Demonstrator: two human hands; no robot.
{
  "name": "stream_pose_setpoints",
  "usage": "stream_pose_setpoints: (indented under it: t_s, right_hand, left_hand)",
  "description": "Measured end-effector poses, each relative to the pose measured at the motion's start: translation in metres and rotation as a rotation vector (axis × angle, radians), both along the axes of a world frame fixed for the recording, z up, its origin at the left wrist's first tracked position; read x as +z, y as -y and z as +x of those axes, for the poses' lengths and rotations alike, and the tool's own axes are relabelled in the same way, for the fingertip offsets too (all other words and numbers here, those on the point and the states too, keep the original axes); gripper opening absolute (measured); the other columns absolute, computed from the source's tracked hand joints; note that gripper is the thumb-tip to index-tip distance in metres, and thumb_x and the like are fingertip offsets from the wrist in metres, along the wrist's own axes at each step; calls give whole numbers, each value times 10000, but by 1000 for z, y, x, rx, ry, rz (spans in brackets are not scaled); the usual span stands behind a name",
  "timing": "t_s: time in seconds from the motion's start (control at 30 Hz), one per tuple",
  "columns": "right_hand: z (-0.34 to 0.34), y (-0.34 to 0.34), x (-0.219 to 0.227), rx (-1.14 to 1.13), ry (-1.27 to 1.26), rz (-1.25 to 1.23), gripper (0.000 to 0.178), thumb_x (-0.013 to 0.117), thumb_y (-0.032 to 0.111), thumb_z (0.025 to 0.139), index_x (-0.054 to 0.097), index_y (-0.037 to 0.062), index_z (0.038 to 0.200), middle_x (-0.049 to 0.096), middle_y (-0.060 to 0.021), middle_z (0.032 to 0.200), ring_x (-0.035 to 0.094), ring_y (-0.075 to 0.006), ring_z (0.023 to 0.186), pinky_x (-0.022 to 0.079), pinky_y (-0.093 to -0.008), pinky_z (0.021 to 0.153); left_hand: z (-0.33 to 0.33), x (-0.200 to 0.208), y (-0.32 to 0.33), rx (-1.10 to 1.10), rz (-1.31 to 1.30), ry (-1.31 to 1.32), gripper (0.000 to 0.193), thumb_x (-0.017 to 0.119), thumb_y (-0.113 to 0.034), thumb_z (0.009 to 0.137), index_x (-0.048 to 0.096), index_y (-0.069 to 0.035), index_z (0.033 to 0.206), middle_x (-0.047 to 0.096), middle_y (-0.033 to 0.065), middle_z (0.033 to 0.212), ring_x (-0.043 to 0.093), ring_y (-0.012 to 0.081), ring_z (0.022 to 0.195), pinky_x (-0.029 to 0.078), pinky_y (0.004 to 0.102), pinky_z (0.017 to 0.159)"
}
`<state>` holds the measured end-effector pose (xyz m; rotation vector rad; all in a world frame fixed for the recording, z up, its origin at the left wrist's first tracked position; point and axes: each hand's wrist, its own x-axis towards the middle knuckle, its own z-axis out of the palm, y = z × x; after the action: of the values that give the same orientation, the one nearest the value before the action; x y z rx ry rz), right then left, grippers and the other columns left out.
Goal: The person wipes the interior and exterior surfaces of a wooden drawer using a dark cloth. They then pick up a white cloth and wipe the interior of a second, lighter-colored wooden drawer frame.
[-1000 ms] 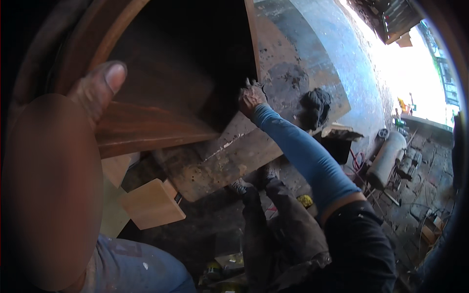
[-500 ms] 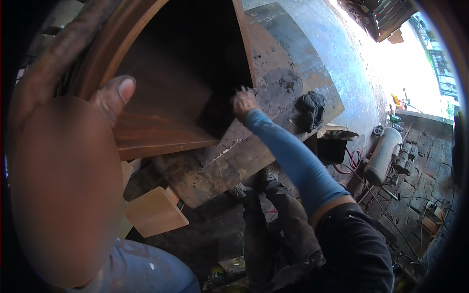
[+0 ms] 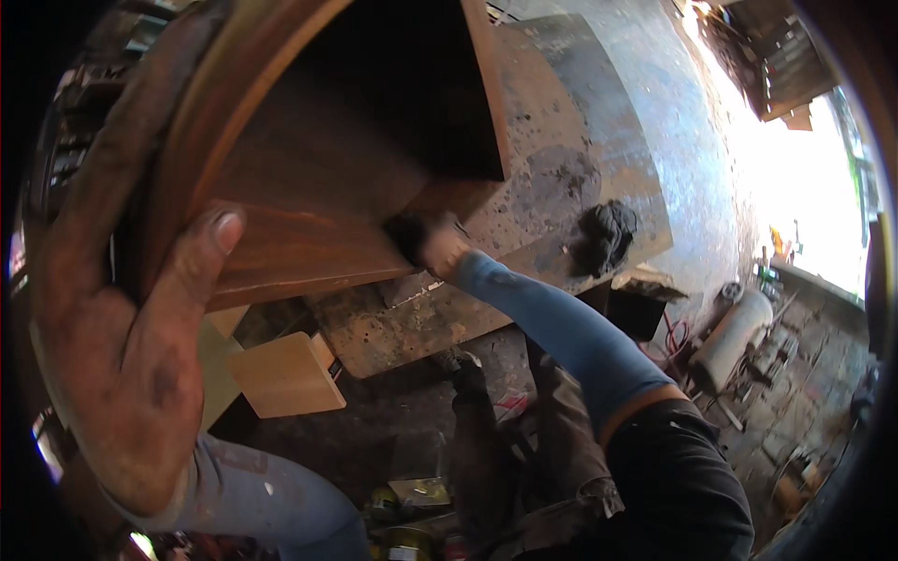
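Observation:
A dark brown wooden box point(image 3: 309, 248) with an open front and a curved edge fills the upper left, its inside in deep shadow. My left hand point(image 3: 140, 346) grips its left edge, the thumb lying on the inner face and the fingers along the outside. At the lower right corner of the opening is my right hand point(image 3: 443, 249), blurred by motion, its fingers drawn in. A black patch lies against those fingertips; whether it is a rag or shadow is unclear. A crumpled black cloth point(image 3: 606, 236) sits on the stained tabletop point(image 3: 524, 215) to the right.
Below the box is a light wooden board point(image 3: 285, 376). A black bin point(image 3: 636, 311) stands beyond the table's near edge. Farther right, a grey cylindrical tank point(image 3: 734, 338) lies among hoses and tools on the brick floor. Cans point(image 3: 407, 542) stand at the bottom.
My right hand has moved down and left, from the box's right edge to its lower corner. My left hand keeps its grip. The view has shifted slightly.

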<state>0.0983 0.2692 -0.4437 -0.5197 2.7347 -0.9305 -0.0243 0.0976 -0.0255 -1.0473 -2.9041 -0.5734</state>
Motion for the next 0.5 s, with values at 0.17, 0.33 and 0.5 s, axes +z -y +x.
stream_pose_setpoints:
  t_s: [0.17,0.33,0.5]
  right_hand:
    - [31,-75,86,-102,240,-611,463,633,72,828,566,39,1285,643,-184,1196,629,-346,1076,524,-408,900]
    - [-12,-99,100,-403,289,-544,296,538,-17,895,596,-53,1183,659,-224,1092,641,-337,1021,503,-386,889]
    - [-1,-72,125,-172,-270,-273,257,528,-64,803,623,-58,1042,630,-236,1088,584,-431,1050,494,-443,900]
  left_hand:
    - [-15,6,-1,-191,-121,93,514,382,-247,1043,259,-55,1503,284,112,1558,337,275,1413,322,405,1163]
    - [-2,2,4,-22,340,455,453,426,-131,1022,352,-43,1459,396,119,1496,359,257,1402,362,361,1133]
    - [-7,-8,66,12,190,355,455,521,-138,986,421,-17,1413,463,136,1435,402,248,1375,411,340,1096]
